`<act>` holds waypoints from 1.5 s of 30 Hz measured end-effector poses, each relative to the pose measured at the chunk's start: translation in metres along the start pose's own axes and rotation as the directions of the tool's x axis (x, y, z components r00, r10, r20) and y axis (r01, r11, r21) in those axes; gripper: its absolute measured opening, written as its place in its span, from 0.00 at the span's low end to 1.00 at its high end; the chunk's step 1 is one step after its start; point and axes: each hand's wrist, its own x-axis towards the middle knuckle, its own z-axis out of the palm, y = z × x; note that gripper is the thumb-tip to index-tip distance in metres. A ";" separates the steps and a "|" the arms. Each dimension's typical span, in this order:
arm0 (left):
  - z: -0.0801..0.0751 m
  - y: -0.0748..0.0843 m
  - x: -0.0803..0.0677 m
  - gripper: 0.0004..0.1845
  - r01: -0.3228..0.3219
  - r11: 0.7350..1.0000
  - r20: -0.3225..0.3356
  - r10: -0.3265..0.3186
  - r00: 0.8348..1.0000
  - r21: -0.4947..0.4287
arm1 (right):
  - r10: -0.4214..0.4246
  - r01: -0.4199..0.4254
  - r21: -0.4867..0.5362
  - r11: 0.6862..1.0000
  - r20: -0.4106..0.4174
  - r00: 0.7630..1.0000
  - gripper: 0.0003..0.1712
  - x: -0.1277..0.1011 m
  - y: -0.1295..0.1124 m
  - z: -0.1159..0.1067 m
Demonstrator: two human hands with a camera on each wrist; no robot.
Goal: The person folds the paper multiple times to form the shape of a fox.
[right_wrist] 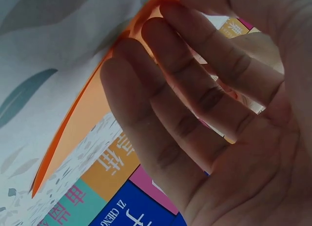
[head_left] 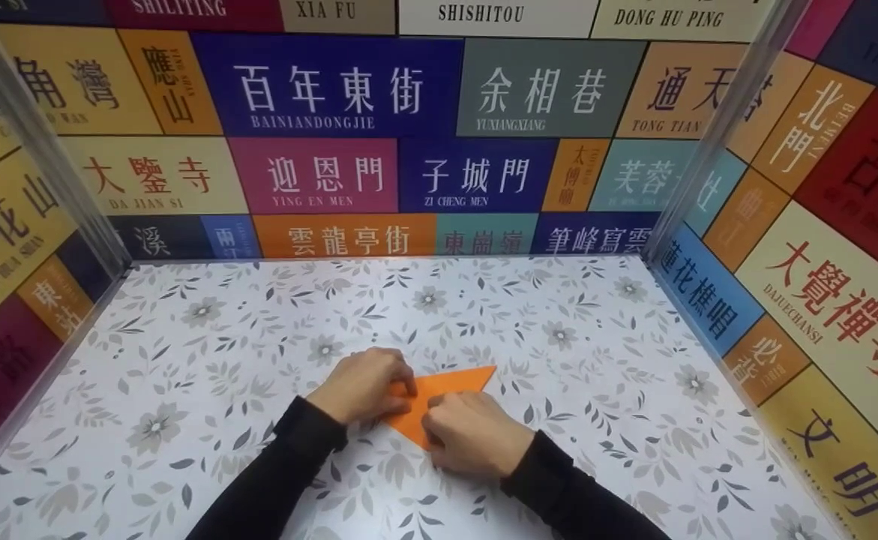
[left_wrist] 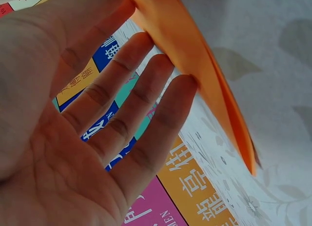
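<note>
We judge the folding to be partly done: the orange paper already lies as a pointed, layered shape on the floral bench, near the middle and a little toward the near edge. Its tip points to the far right, and the wrist views show stacked layers along one edge. Creasing seems to be in hand, with more folds likely left.

Our left hand rests on the paper's left part, its fingers nearly straight with tips touching the paper's edge. Our right hand covers the near right part, its fingers gently bent and pressing the sheet. Neither hand closes around it. Both forearms come in from the near side, in black sleeves.
</note>
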 end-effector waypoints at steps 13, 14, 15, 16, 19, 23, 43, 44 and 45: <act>0.002 -0.002 0.001 0.10 0.024 1.000 0.022 -0.024 0.999 0.002 | 0.017 -0.023 0.150 0.988 0.039 0.999 0.11 0.001 0.007 -0.004; 0.002 -0.001 0.001 0.10 0.025 1.000 0.025 -0.025 0.999 0.002 | 0.019 -0.026 0.179 0.983 0.041 0.999 0.11 0.002 0.008 -0.004; 0.002 -0.001 0.001 0.10 0.028 1.000 0.027 -0.028 0.999 0.001 | 0.019 -0.028 0.209 0.978 0.043 0.999 0.10 0.002 0.009 -0.004; 0.001 -0.001 0.001 0.10 0.029 1.000 0.030 -0.029 0.999 -0.001 | 0.021 -0.031 0.235 0.971 0.046 0.999 0.10 0.002 0.011 -0.004; 0.001 0.001 0.001 0.10 0.028 1.000 0.032 -0.028 0.999 -0.009 | 0.033 -0.048 0.298 0.953 0.056 0.998 0.07 0.002 0.015 -0.005; 0.000 0.000 0.000 0.10 0.025 0.999 0.026 -0.025 0.999 -0.021 | 0.042 -0.056 0.328 0.943 0.049 0.998 0.05 0.003 0.019 -0.004; 0.001 0.001 -0.001 0.10 -0.001 1.000 0.002 0.001 1.000 0.003 | 0.064 -0.147 0.519 0.842 0.176 0.982 0.10 0.001 0.029 -0.009; 0.001 0.002 -0.002 0.10 0.000 1.000 0.004 0.000 1.000 0.002 | 0.061 -0.145 0.519 0.843 0.175 0.983 0.12 0.001 0.029 -0.009; 0.001 0.002 -0.002 0.10 0.001 1.000 0.006 -0.001 1.000 0.000 | 0.057 -0.140 0.516 0.845 0.173 0.983 0.12 0.001 0.028 -0.009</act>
